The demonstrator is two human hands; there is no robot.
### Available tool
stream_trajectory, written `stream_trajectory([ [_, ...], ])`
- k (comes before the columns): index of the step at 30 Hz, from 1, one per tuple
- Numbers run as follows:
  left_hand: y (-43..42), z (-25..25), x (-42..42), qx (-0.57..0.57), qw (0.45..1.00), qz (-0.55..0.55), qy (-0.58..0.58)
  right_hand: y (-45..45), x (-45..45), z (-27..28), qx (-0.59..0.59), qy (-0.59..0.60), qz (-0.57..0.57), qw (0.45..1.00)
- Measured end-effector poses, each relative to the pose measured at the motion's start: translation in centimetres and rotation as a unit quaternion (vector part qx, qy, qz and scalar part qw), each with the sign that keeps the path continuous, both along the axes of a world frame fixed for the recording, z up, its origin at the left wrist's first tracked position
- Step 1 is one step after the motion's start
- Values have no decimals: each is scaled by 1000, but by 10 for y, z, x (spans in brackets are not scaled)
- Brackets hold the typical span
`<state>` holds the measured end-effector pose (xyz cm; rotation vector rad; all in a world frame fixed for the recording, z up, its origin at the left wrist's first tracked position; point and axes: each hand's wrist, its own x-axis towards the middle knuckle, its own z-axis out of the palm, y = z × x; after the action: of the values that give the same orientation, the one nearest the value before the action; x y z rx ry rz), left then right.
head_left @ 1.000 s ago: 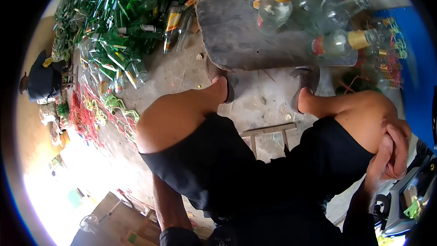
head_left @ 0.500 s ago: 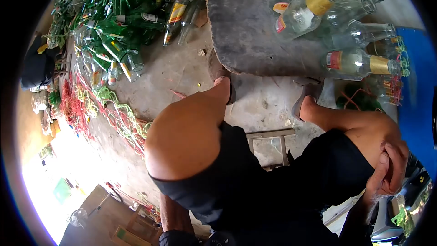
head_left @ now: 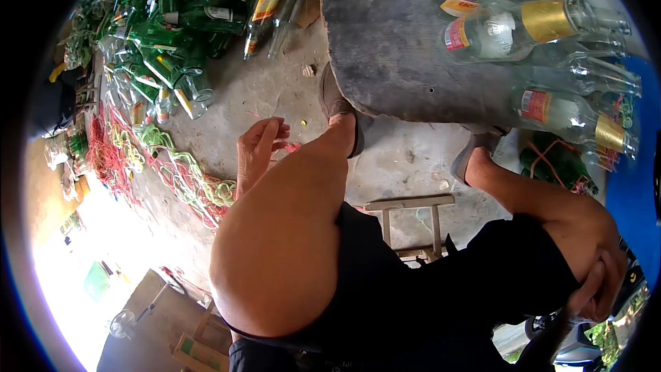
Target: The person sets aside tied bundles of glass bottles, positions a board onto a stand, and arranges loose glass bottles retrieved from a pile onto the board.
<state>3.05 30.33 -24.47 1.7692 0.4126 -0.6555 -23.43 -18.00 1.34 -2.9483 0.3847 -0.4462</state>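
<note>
My left hand [head_left: 261, 148] is raised beyond my left knee, above the floor. Its fingers are curled together, and a thin red strand [head_left: 292, 147] shows beside the fingertips; whether they hold it is unclear. My right hand [head_left: 599, 286] lies against the outside of my right knee, fingers bent loosely, with no object visible in it. In front of my feet is a dark, worn board [head_left: 392, 34]. Clear glass bottles with labels lie on its right part, among them one with a gold neck [head_left: 496, 31] and one nearer the front edge [head_left: 558, 110].
Green bottles [head_left: 165, 41] are heaped at the upper left. Red string [head_left: 110, 158] and pale green string [head_left: 186, 172] trail over the concrete floor. A small wooden frame [head_left: 413, 202] stands between my legs. A seated person [head_left: 55, 100] is at the far left.
My left hand has come up from beside my thigh into view past the knee. The view has shifted and my left knee looks larger. My right hand stays at the right knee.
</note>
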Motion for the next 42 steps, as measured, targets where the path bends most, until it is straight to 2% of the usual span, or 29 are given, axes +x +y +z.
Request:
stream_trajectory([
  [4, -7, 2, 7, -31, 999, 1, -25, -3, 0, 0, -1, -12, 1, 1000],
  [7, -7, 6, 6, -45, 998, 14, -34, 1, 10, 4, -16, -3, 54, 998],
  [10, -2, 10, -6, -61, 995, 43, -59, 21, 18, 5, 2, 11, -46, 999],
  [14, 18, 0, -27, -66, 992, 81, -69, 4, 19, 2, -6, 10, 54, 998],
  [24, 47, -16, -85, -89, 980, 172, -47, 22, 26, -1, -6, -8, -8, 1000],
  [29, 52, -17, -100, -77, 980, 178, -42, 22, 25, -4, 20, -12, -52, 998],
  [32, 53, -22, -104, -85, 978, 183, -45, 16, 24, -8, 15, -33, -25, 999],
  [35, 53, -35, -99, -83, 978, 187, -40, 16, 25, -6, -3, -22, -6, 1000],
  [39, 46, -56, -70, -68, 981, 180, -24, 24, 30, -6, 35, -34, -15, 999],
  [42, 36, -66, -27, -27, 989, 126, -70, 26, 33, 1, 32, -11, -4, 999],
])
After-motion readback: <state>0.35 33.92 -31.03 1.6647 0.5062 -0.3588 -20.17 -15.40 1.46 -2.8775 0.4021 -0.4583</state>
